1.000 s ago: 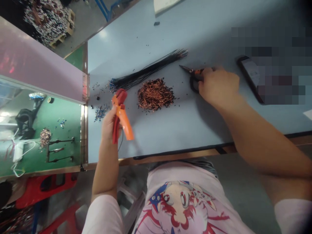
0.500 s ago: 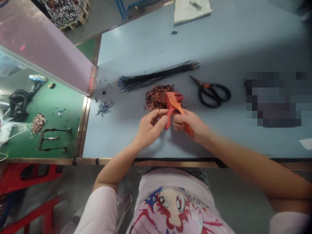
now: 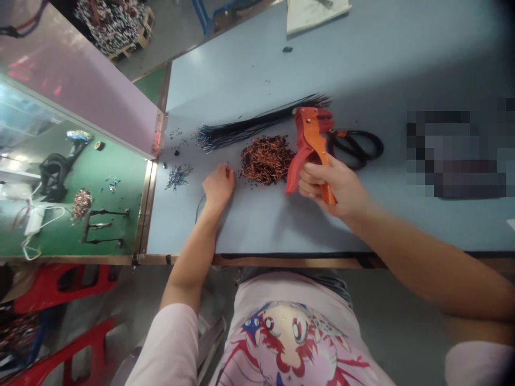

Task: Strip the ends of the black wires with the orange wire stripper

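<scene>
My right hand [image 3: 341,187] grips an orange and red wire stripper [image 3: 309,131], its fingers round the handles and its head raised over the table beside the scissors. My left hand [image 3: 219,187] is closed in a pinch to the left of the copper pile. A thin black wire [image 3: 197,210] curves out beside that wrist, and a small dark tip shows above the fingertips. Between the hands lies a pile of short copper-coloured wire bits [image 3: 265,161]. Behind it stretches a bundle of black wires [image 3: 249,126] with blue ends at the left.
Black-handled scissors [image 3: 358,147] lie right of the stripper, their blades hidden behind it. A small heap of blue-tipped bits [image 3: 177,177] sits at the left. A whitish cloth or paper [image 3: 309,21] lies at the back. A pink panel [image 3: 100,80] rises by the green table [image 3: 120,236].
My hands have moved apart: the left went left with the thin black wire, while the right lifted the wire stripper up and right, away from the copper pile.
</scene>
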